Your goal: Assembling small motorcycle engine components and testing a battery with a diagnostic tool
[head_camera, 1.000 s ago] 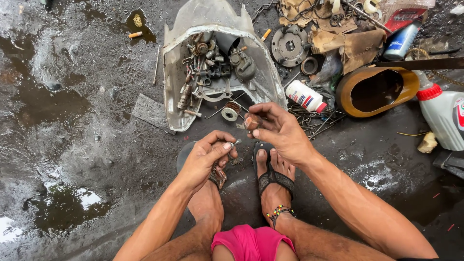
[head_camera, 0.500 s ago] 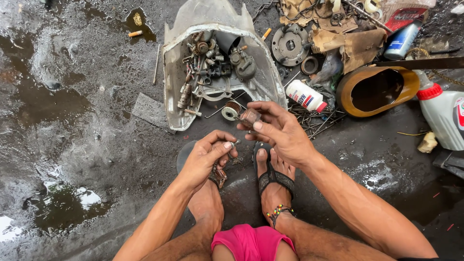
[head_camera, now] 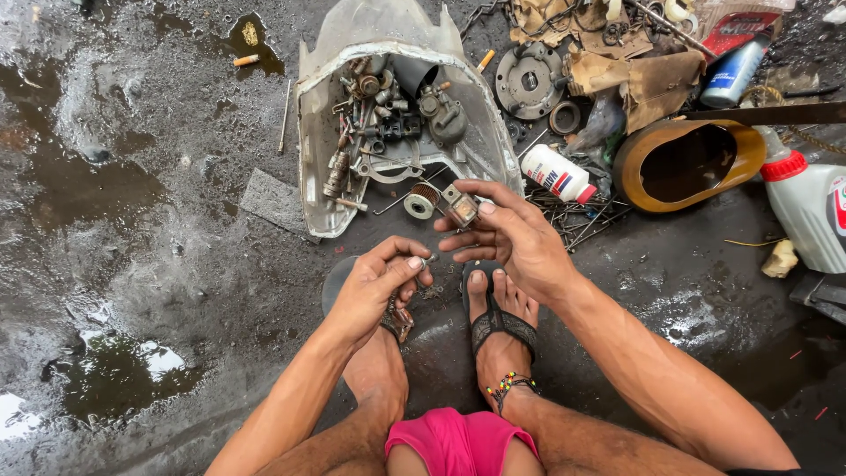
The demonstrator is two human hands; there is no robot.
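My right hand [head_camera: 507,234] holds a small boxy metal part [head_camera: 460,208] between thumb and fingers, just above my sandalled feet. My left hand [head_camera: 379,286] sits lower and to the left, pinching a tiny metal piece [head_camera: 429,261] at its fingertips, a short gap from the boxy part. Both hands hover in front of a grey plastic cover [head_camera: 317,150] lying open on the wet ground and filled with several bolts, springs and small engine parts. A small ribbed ring [head_camera: 420,201] lies beside the cover's near edge.
A white bottle [head_camera: 555,172] lies to the right, beside a brown oval tub [head_camera: 687,163] and a white jug with a red cap [head_camera: 806,207]. A round metal plate [head_camera: 529,81], cardboard scraps and wire lie behind. Puddles [head_camera: 115,375] cover the dark ground at left.
My right hand has turned the boxy part so more of it shows at the fingertips. My left hand has stayed low, fingers still pinched.
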